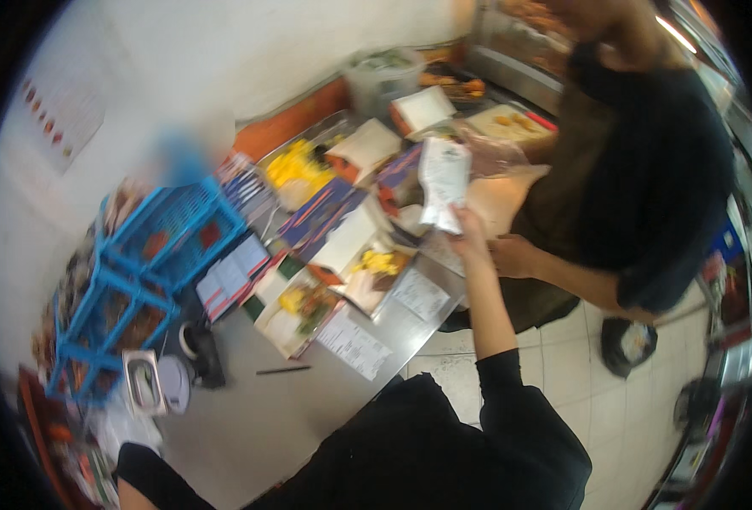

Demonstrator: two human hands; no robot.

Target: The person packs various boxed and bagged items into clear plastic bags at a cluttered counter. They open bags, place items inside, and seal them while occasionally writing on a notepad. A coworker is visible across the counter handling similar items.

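Observation:
My right hand (470,234) is stretched forward over the table's right edge, pinching a printed paper slip (444,182). The slip hangs above open food boxes, close to a co-worker's hand (510,256). My left hand is out of view; just the black sleeve and part of the forearm show at lower left. Before me, an open cardboard box (296,309) holds what looks like rice, yellow pieces and greens. Behind it stands another open box (376,271) with yellow food. Printed slips (353,344) lie along the steel table's edge, with a black pen (283,370) nearby.
A co-worker (637,178) stands at right. Blue plastic baskets (172,236) line the left wall, beside a small steel container (145,382). At the back are a tray of yellow food (299,169), a plastic tub (383,75) and a cutting board (506,121).

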